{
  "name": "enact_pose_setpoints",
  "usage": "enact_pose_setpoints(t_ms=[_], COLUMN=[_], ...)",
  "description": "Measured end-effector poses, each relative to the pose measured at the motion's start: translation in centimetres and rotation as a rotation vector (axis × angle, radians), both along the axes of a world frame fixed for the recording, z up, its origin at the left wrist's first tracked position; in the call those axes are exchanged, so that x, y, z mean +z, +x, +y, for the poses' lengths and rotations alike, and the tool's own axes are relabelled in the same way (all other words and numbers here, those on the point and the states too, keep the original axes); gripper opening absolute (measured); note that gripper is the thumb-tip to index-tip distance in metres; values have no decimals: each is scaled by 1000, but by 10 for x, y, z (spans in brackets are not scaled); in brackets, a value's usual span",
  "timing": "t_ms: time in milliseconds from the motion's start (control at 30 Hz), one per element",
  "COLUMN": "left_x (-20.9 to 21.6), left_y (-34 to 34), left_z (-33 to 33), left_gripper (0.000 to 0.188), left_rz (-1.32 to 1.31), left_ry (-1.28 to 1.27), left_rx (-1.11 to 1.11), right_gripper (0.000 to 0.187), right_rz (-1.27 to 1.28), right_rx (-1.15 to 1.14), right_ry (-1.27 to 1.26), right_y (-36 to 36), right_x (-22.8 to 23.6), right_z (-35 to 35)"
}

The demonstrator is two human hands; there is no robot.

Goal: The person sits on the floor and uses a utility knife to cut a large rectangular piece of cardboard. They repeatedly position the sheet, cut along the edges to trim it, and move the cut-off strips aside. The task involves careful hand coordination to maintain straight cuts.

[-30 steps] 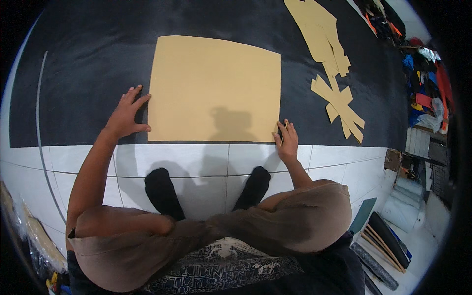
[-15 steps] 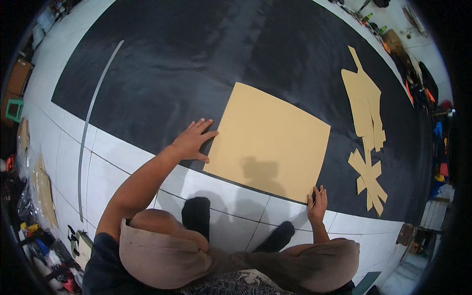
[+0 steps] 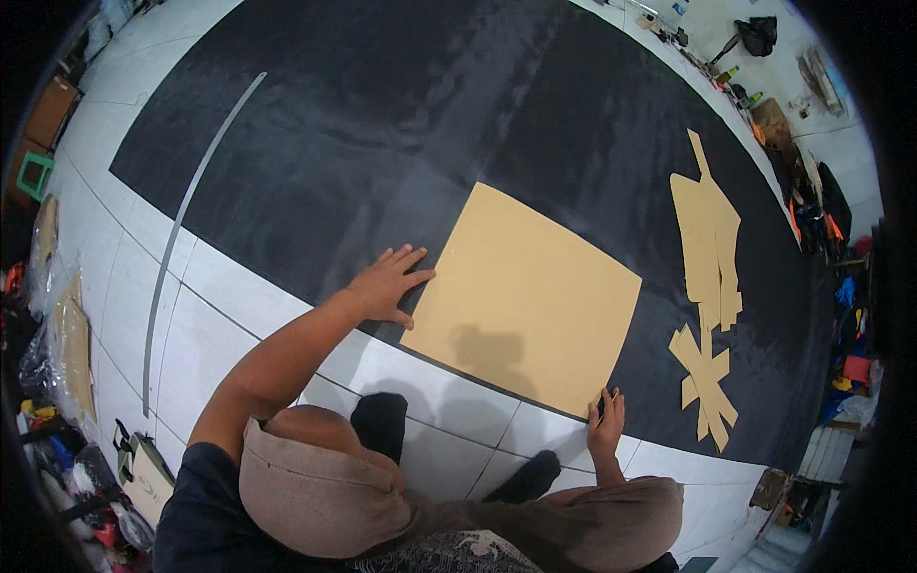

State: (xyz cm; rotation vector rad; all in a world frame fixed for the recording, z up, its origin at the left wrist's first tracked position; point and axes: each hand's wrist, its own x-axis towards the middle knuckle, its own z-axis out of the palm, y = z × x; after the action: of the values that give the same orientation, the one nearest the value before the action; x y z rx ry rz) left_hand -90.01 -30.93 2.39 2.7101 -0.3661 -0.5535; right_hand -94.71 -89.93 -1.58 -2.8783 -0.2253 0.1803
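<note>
The right hand (image 3: pixel 607 426) is resting at the near right corner of the tan card sheet (image 3: pixel 535 291) — if it is pinching something, I cannot tell. The left hand (image 3: pixel 380 288), fingers spread, is touching the sheet's left edge. The sheet is lying on black sheeting (image 3: pixel 382 181); cut tan pieces (image 3: pixel 699 239) are lying to its right, a long grey straightedge (image 3: pixel 178 222) to its left.
</note>
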Motion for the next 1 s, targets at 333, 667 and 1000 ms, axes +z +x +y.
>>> enact_pose_setpoints(t_ms=[333, 667, 1000], left_x=[-2, 3, 11], left_y=[1, 0, 26], left_z=[-1, -3, -28], left_gripper=[104, 105, 102], left_rz=[16, 5, -9], left_ry=[8, 104, 260], left_rx=[1, -23, -216], right_gripper=[49, 46, 43], right_rz=[-23, -66, -46], right_rx=[9, 82, 45], right_ry=[8, -23, 21], right_y=[-2, 1, 2], right_x=[-6, -12, -5], right_z=[-5, -9, -10])
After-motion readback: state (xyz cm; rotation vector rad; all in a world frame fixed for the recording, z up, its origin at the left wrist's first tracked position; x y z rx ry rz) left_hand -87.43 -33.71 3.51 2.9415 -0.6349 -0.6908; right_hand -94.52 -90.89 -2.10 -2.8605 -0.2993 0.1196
